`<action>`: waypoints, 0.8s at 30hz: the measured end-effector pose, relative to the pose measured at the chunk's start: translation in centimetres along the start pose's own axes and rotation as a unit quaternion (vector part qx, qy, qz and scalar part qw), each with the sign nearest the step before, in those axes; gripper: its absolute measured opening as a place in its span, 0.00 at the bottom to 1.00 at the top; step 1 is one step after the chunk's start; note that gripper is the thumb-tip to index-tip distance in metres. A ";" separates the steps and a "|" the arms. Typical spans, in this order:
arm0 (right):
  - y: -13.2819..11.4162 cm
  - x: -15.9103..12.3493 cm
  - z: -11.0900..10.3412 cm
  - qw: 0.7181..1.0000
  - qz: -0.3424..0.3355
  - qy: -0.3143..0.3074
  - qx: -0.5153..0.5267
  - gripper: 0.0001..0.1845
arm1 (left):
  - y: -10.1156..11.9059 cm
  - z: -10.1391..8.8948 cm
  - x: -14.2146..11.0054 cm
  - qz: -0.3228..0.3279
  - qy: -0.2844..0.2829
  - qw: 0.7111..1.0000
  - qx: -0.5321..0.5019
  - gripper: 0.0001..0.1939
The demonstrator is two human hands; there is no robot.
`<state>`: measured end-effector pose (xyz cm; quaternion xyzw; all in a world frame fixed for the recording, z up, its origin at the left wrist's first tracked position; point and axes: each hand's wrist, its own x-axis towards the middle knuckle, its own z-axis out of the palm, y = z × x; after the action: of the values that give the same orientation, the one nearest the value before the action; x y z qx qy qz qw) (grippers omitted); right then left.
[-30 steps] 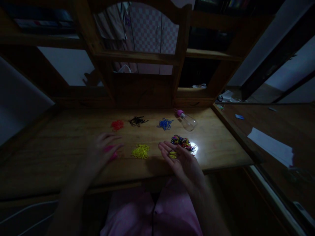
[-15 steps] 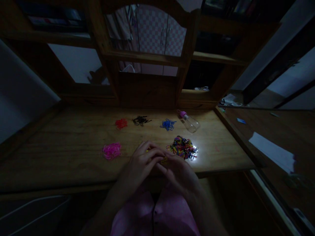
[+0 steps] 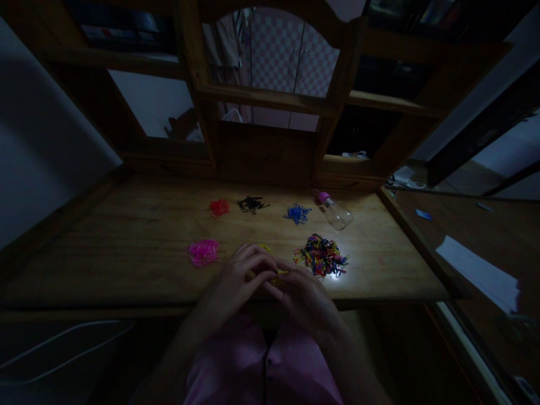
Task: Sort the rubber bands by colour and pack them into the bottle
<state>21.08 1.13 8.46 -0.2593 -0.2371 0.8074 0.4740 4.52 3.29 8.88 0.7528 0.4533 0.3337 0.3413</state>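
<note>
My left hand (image 3: pixel 248 273) and my right hand (image 3: pixel 306 292) meet at the desk's front edge, fingers bent together. Between their fingertips are yellow rubber bands (image 3: pixel 279 277), partly covered by the fingers. More yellow shows on the wood just beyond my left hand. A mixed-colour pile of rubber bands (image 3: pixel 323 256) lies right beside my right hand. Left of my left hand is a heap of pink rubber bands (image 3: pixel 203 252). Farther back are small heaps of red rubber bands (image 3: pixel 219 208), black rubber bands (image 3: pixel 252 204) and blue rubber bands (image 3: pixel 297 214).
A clear bottle with a pink cap (image 3: pixel 337 215) lies on its side at the back right of the wooden desk (image 3: pixel 139 236). Shelves (image 3: pixel 270 101) rise behind. To the right, a second surface holds a folded white paper (image 3: pixel 478 273) and a small blue card (image 3: pixel 423 215).
The view has shifted, so the desk things sit slightly farther right. My hands stay together, and more yellow rubber band shows between the fingers and beyond my left hand.
</note>
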 end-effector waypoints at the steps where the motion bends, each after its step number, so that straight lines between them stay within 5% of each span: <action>1: 0.1 0.1 0.0 1.000 0.003 -0.001 0.002 0.19 | -0.1 -0.1 0.0 -0.003 0.005 1.000 -0.016 0.03; 6: 0.4 0.6 -0.3 1.000 0.003 0.014 0.021 0.17 | -0.8 -0.7 -0.1 -0.030 0.033 0.995 -0.084 0.04; 12: 1.0 2.4 -0.6 0.995 -0.090 0.026 0.023 0.06 | -3.1 -2.5 0.1 -0.091 0.151 0.977 -0.122 0.11; 16: 1.9 4.5 -1.0 0.987 -0.131 0.068 -0.059 0.18 | -3.8 -4.7 0.8 -0.116 0.211 0.969 -0.063 0.15; 19: 2.2 5.6 -0.9 0.974 -0.129 0.087 -0.165 0.28 | -3.9 -6.3 2.1 -0.102 0.204 0.974 0.003 0.13; 24: 1.8 5.8 -0.6 0.968 -0.108 0.077 -0.215 0.32 | -5.4 -8.1 5.8 -0.047 0.145 0.986 0.062 0.10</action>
<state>17.90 5.56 5.76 -0.3897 -0.3943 0.6589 0.5085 -2.38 12.23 9.96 0.6939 0.5527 0.3941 0.2403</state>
